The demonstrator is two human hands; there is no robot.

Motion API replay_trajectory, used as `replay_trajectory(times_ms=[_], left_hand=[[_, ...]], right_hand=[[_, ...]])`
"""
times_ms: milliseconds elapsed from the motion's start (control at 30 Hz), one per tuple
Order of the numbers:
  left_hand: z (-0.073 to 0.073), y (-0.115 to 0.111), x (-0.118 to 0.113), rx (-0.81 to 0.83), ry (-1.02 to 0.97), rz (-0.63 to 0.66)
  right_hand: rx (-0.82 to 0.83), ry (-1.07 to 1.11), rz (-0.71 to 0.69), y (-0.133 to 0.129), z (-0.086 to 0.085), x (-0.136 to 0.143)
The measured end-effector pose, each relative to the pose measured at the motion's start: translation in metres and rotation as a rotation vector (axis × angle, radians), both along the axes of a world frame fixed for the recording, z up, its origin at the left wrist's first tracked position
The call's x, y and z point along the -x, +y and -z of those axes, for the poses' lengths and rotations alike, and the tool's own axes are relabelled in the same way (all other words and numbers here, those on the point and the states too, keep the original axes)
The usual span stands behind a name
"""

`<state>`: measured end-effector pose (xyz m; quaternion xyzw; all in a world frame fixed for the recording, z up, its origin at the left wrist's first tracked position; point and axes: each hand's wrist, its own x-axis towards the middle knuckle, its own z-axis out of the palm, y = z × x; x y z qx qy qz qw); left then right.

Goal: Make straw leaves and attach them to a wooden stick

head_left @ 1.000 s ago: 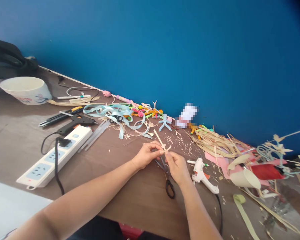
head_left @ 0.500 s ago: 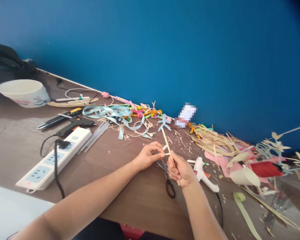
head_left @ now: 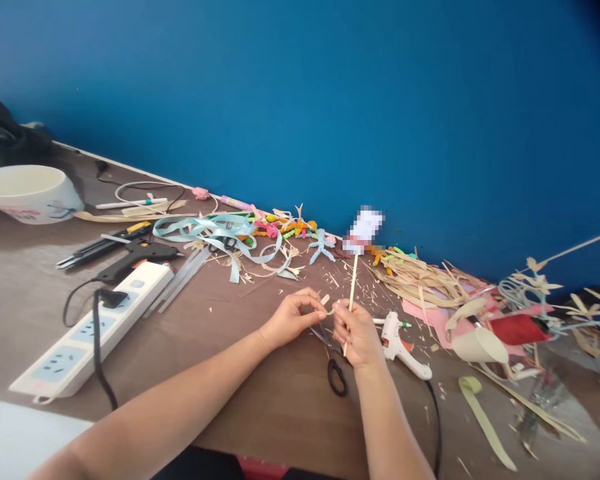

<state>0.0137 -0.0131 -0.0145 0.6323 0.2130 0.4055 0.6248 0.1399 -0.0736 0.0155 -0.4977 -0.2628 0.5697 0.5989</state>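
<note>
My right hand point(head_left: 359, 337) is closed around a thin pale wooden stick point(head_left: 354, 277), which stands nearly upright with its lower end showing below the fist. My left hand point(head_left: 296, 317) pinches a narrow pale strip point(head_left: 325, 300) between thumb and fingertips. The strip appears to curve across to the fingers of my right hand. Under and between the hands lie scissors point(head_left: 337, 378) with black handles, their blades partly hidden. Just right of my right hand a white glue gun point(head_left: 403, 348) rests on the table.
A power strip point(head_left: 93, 327), black glue gun point(head_left: 139, 257), utility knife point(head_left: 105, 245) and white tub point(head_left: 27, 200) are on the left. Blue ribbon point(head_left: 200, 229) lies at the back. Dried strips point(head_left: 410, 277), a red roll point(head_left: 517, 329) and green ribbon point(head_left: 485, 417) lie right.
The stick has tilted from leaning left to nearly upright, as my right hand turned. The strip has come away from the stick's side and now bends between my hands. The view shifted slightly.
</note>
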Motion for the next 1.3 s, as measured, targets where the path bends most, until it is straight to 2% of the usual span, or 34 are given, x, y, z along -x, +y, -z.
replay_trajectory(times_ms=[67, 233, 333, 467, 667, 933, 1133, 1300], left_hand=[[0.0, 0.0, 0.001, -0.067, 0.049, 0.008], [0.002, -0.001, 0.003, -0.094, 0.04, 0.047], [0.001, -0.002, 0.002, -0.134, 0.059, 0.003], [-0.003, -0.003, 0.002, -0.189, 0.102, -0.056], [-0.004, -0.004, 0.002, -0.16, 0.165, -0.122], [-0.003, -0.006, 0.002, -0.164, 0.17, -0.04], [-0.002, -0.006, 0.002, -0.263, 0.176, -0.016], [0.0, -0.006, 0.001, -0.33, 0.185, 0.004]], right_hand=[[-0.003, 0.023, 0.016, 0.001, 0.004, -0.002], [-0.02, 0.083, -0.012, 0.001, 0.01, -0.007], [-0.003, 0.061, -0.032, 0.002, 0.012, -0.004], [-0.01, 0.059, 0.018, 0.003, 0.013, 0.002], [-0.011, 0.069, 0.073, 0.003, 0.014, 0.002], [-0.015, 0.052, 0.063, 0.003, 0.02, 0.003], [-0.023, 0.061, 0.071, 0.003, 0.022, 0.004], [0.015, 0.07, 0.0, 0.001, 0.02, 0.002]])
